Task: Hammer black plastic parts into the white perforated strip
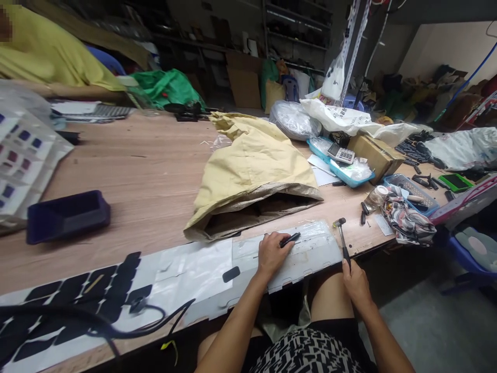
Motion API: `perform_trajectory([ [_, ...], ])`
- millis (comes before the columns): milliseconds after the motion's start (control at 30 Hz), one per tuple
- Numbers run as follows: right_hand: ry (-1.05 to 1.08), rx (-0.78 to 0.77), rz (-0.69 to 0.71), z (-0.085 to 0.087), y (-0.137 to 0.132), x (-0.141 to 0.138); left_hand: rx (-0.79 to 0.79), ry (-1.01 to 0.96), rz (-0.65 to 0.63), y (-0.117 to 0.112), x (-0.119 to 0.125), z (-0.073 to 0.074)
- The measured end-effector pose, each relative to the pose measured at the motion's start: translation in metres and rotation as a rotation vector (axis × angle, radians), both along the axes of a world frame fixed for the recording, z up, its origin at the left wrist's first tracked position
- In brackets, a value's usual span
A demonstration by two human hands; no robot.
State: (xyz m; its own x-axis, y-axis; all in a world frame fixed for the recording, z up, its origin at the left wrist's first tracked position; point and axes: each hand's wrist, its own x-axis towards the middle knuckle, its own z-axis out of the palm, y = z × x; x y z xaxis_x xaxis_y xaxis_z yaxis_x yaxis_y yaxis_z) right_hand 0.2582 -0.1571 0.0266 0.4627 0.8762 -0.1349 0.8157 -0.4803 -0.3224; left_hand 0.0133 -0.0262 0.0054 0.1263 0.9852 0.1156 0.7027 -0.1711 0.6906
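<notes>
Along the near edge of the wooden tabletop [147, 176], seen from the head camera, lies a flat pale grey sheet [314, 251] with a scuffed, dull surface. The left hand [272, 255] rests on it, fingers drawn together and pinching a slim black strip [290, 239] against the sheet. Just beside the sheet's right end, the right hand [355, 282] is curled round the dark handle of a small hammer [343, 241], whose metal head sits on the tabletop. Behind the sheet slumps a crumpled yellow sack [252, 166], its mouth gaping. A small black rounded patch [231, 274] lies left of the hand. Toward the left edge sits a dark blue tray [66, 215].
</notes>
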Motion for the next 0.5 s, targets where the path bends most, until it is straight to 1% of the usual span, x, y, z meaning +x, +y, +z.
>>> perform_trajectory([
  [133, 0.040, 0.080, 0.114, 0.003, -0.007, -0.008, -0.013, -0.002, 0.002, 0.003, 0.002, -0.001],
  [300, 0.037, 0.107, 0.284, 0.010, -0.009, -0.036, -0.040, -0.020, -0.029, 0.007, -0.001, 0.002],
  [400, 0.037, 0.100, 0.333, 0.013, -0.006, -0.048, -0.045, -0.020, -0.045, 0.008, -0.002, 0.004],
  [500, 0.040, 0.098, 0.343, 0.016, -0.003, -0.052, -0.036, -0.015, -0.057, 0.009, -0.002, 0.004],
])
